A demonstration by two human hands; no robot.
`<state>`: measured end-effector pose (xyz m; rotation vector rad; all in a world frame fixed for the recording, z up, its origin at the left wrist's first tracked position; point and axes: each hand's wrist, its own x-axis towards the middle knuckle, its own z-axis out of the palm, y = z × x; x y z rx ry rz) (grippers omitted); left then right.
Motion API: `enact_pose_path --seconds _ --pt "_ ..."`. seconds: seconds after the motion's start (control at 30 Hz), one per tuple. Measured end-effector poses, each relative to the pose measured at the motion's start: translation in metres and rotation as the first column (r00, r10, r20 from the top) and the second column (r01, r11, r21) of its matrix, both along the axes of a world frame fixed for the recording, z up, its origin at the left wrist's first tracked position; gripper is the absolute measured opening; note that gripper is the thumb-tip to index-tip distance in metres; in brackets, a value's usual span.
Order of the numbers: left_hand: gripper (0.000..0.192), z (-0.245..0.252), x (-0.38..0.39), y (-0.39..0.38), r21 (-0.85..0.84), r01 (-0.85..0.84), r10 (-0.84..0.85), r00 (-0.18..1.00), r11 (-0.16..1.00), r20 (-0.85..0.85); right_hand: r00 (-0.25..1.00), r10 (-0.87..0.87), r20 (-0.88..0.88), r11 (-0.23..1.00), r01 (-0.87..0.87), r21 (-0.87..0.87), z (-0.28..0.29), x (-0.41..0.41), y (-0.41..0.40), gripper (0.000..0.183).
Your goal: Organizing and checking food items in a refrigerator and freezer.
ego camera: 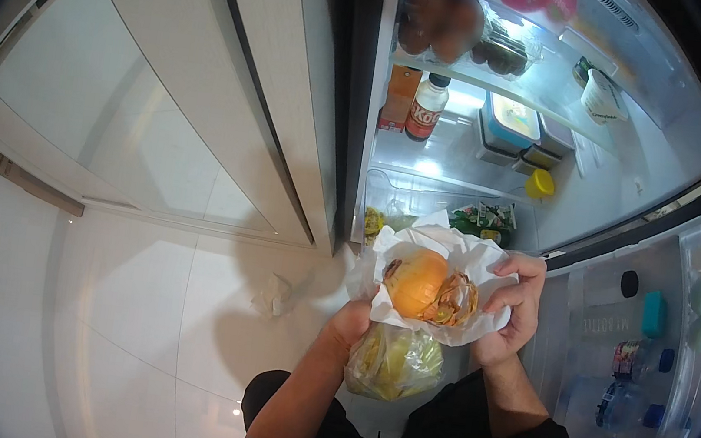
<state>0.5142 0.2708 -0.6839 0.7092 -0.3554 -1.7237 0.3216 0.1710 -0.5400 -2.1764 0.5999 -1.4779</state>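
Between my hands lies white crumpled paper (479,264), spread around a yellow onion (418,283) and a clump of dry, papery onion skins (455,301). My right hand (517,308) grips the paper's right side with bent fingers. At the left edge of the paper is my left hand (352,321), its fingers mostly hidden beneath. Just below the paper hangs a clear plastic bag (395,365) with pale green-yellow produce; which fingers hold it cannot be seen.
The open fridge shows a drawer (388,181) with green packets (484,222), shelves with a bottle (428,107) and stacked containers (512,124). Its door, at right, holds water bottles (619,406). Crumpled paper or plastic (273,295) lies on the floor near a cabinet panel (237,74).
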Motion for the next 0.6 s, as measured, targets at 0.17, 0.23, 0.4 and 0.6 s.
enact_pose_path --seconds 0.17,0.23,0.4,0.6 --pt "0.043 -0.004 0.000 0.002 0.021 0.033 -0.032 0.999 0.999 -0.011 1.000 0.001 -0.004 1.000 -0.001 0.000 0.000 0.001 0.000 0.017" --pt "0.043 -0.005 0.000 -0.001 0.027 0.045 -0.045 0.999 0.999 -0.016 1.000 0.005 0.002 1.000 -0.005 0.003 -0.001 0.000 -0.001 0.017" --pt "0.043 -0.008 0.000 -0.003 0.047 0.069 -0.067 0.997 0.997 -0.030 1.000 0.008 -0.001 1.000 -0.008 -0.002 -0.003 0.000 -0.001 0.015" --pt "0.044 -0.011 -0.001 -0.007 0.060 0.113 -0.110 0.993 0.992 -0.051 1.000 0.016 0.026 0.999 -0.016 0.028 0.000 0.000 -0.001 0.012"
